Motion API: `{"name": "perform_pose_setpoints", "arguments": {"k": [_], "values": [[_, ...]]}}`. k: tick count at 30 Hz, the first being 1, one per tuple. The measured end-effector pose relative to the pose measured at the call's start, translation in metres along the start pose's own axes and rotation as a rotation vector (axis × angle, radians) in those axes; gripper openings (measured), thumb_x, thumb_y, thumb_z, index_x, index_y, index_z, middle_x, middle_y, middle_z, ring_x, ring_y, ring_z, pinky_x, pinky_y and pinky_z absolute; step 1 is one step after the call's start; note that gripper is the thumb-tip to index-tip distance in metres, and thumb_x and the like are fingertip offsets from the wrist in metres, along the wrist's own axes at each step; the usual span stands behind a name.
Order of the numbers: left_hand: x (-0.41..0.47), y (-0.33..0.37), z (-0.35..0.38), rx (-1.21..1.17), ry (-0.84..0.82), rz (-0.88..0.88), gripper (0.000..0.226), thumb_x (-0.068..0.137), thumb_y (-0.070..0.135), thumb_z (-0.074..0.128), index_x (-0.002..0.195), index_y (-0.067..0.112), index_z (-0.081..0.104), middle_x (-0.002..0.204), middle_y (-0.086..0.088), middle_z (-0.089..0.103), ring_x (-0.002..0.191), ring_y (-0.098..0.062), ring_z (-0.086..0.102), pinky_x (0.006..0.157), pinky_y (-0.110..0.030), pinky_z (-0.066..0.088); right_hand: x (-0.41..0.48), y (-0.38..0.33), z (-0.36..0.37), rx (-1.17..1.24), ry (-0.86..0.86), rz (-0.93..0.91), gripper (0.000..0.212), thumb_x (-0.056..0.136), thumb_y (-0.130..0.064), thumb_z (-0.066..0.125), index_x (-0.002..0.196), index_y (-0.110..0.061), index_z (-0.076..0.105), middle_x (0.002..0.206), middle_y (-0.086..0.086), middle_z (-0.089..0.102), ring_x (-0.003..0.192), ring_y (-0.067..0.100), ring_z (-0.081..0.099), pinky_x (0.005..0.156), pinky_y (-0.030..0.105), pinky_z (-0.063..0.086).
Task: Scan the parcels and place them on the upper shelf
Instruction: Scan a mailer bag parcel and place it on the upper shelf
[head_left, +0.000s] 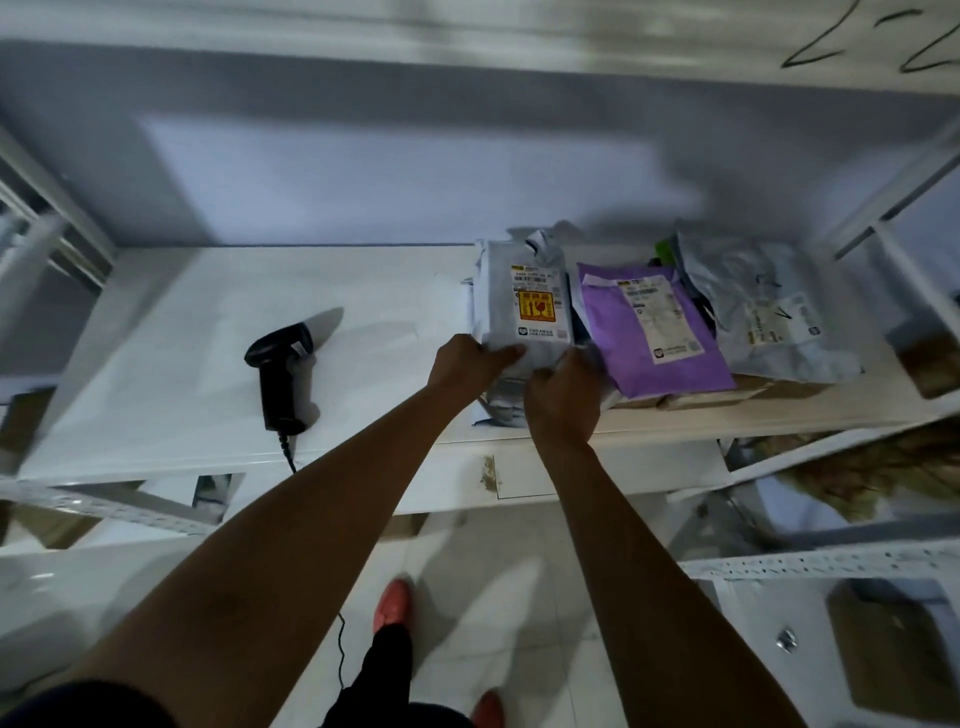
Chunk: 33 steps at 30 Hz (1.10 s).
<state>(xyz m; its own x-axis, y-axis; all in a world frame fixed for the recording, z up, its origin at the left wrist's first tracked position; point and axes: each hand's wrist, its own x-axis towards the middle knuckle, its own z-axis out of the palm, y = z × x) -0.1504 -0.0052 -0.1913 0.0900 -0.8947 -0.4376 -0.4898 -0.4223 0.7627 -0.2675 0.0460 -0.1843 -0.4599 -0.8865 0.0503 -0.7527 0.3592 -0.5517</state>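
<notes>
A grey parcel (522, 291) with a white label and a yellow-red sticker stands on the white shelf (182, 353), near its middle. My left hand (470, 364) grips its lower left corner, thumb across the front. My right hand (563, 397) holds its lower right edge with curled fingers. To its right lies a purple parcel (654, 332), and beyond that a pale grey parcel (769, 312). A black handheld scanner (280, 374) lies on the shelf to the left of my hands, its cable hanging over the front edge.
Brown cardboard (727, 395) shows beneath the purple parcel. White rack uprights (893, 192) frame the shelf on the right, with another rack (831, 564) lower right. A shelf board (467, 36) runs overhead. The tiled floor and my red shoes (392, 605) are below.
</notes>
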Motion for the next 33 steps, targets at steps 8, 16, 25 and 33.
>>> {"name": "perform_pose_setpoints", "arguments": {"k": [8,16,25,33], "values": [[-0.004,-0.011,-0.043,-0.348,-0.086,-0.038,0.054,0.076,0.04,0.089,0.104,-0.002,0.071,0.103,-0.016,0.075,0.084,-0.027,0.075,0.08,-0.041,0.064,-0.018,-0.031,0.002,0.231,0.048,0.044,0.035,0.096,-0.018,0.06,0.13,-0.012,0.056,0.127,0.007,0.064,0.117,0.025,0.064,0.086,0.032,0.053],[-0.024,-0.038,-0.111,-0.694,-0.048,0.04,0.055,0.07,0.012,0.093,0.117,-0.002,0.067,0.111,-0.016,0.074,0.097,-0.028,0.075,0.082,-0.036,0.063,-0.031,-0.075,0.01,0.991,-0.292,0.253,0.05,0.094,-0.035,0.071,0.137,-0.016,0.055,0.121,0.008,0.071,0.087,0.021,0.076,0.052,0.027,0.057],[-0.028,-0.109,-0.164,-0.836,-0.025,0.028,0.046,0.08,0.001,0.083,0.121,-0.005,0.064,0.112,-0.018,0.074,0.098,-0.029,0.075,0.082,-0.033,0.062,-0.052,-0.112,0.065,1.332,-0.693,0.386,0.024,0.096,-0.012,0.068,0.119,-0.009,0.067,0.108,0.009,0.077,0.094,0.025,0.075,0.072,0.039,0.063],[-0.019,-0.147,-0.162,-0.851,0.061,0.031,0.029,0.086,-0.003,0.075,0.113,-0.01,0.068,0.104,-0.02,0.074,0.092,-0.032,0.073,0.08,-0.033,0.062,-0.06,-0.11,0.121,1.288,-0.81,0.477,0.033,0.094,-0.01,0.068,0.126,0.0,0.064,0.122,0.018,0.072,0.109,0.037,0.07,0.08,0.045,0.063]]}}
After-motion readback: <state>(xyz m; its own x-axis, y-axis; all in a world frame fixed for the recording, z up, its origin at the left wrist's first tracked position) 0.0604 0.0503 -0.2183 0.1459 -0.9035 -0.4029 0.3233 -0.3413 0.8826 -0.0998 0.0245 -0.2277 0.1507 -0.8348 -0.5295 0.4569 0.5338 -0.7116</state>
